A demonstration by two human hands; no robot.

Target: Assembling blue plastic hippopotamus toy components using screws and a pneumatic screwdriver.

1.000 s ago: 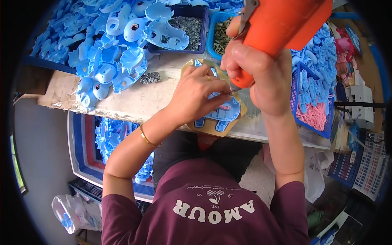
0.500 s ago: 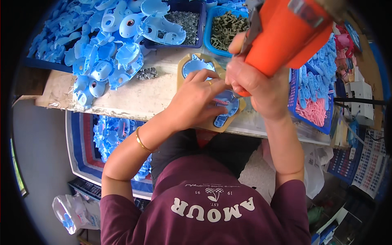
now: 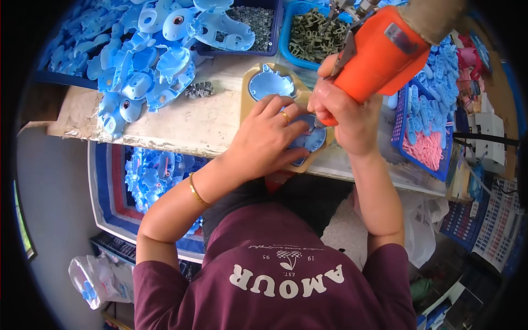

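My right hand (image 3: 347,118) is wrapped around an orange power screwdriver (image 3: 374,60), its tip pointing down at the right edge of a blue plastic shell (image 3: 312,139). Bent over that same shell, my left hand (image 3: 269,129) holds it from the left, with thumb and fingers on it. The shell sits in the near hollow of a tan fixture (image 3: 250,82) at the table's front edge. In the fixture's far hollow lies another blue shell half (image 3: 271,85), open side up. My left fingers hide part of the near shell, and the contact at the tip is unclear.
Blue shell parts (image 3: 137,60) heap up at the left. Behind the fixture stand a dark blue bin (image 3: 278,27) of small metal pieces and a light blue bin (image 3: 283,49) of greenish clips. A blue basket (image 3: 400,118) with blue and pink parts is at the right.
The screwdriver and my right hand have shifted slightly, with the tool tilting further right. My left fingers have moved a little on the near shell.
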